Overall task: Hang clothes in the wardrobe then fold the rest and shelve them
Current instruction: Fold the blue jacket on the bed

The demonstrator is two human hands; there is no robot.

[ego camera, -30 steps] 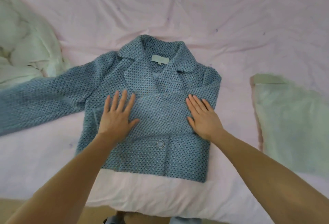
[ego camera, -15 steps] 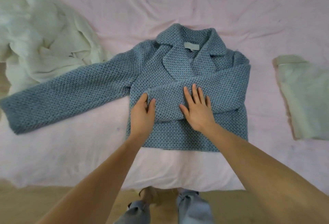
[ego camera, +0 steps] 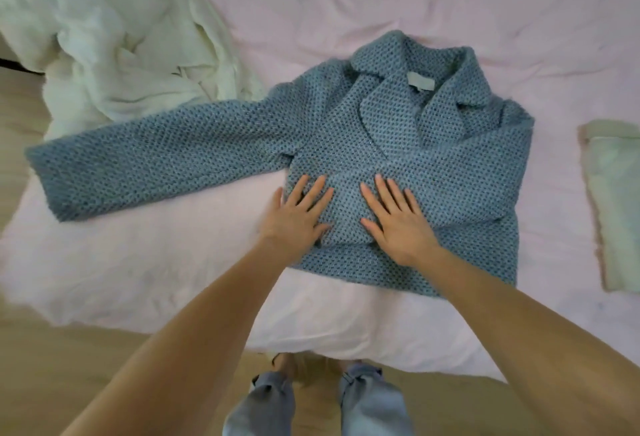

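A blue knitted jacket [ego camera: 398,144] lies face up on the pink sheet of a bed [ego camera: 346,2], collar toward the far side and hem close to the near edge of the bed. One sleeve is folded across the front of the jacket; the other sleeve [ego camera: 156,165] stretches out flat to the left of the jacket body, reaching toward the left edge of the bed.

The left hand [ego camera: 298,220] rests flat at the jacket's left edge, fingers straight and spread, the fingertips on the knit and the outer side of the hand over the sheet. It looks slightly blurred. The right hand [ego camera: 398,224] lies palm down on the middle of the jacket, just beside the left hand, fingers straight and a little apart, pressing the folded sleeve. Neither hand grips anything.

A crumpled white garment [ego camera: 114,44] is heaped to the far left of the jacket, touching the outstretched sleeve. A pale green folded cloth [ego camera: 613,200] lies well to the right of the jacket.
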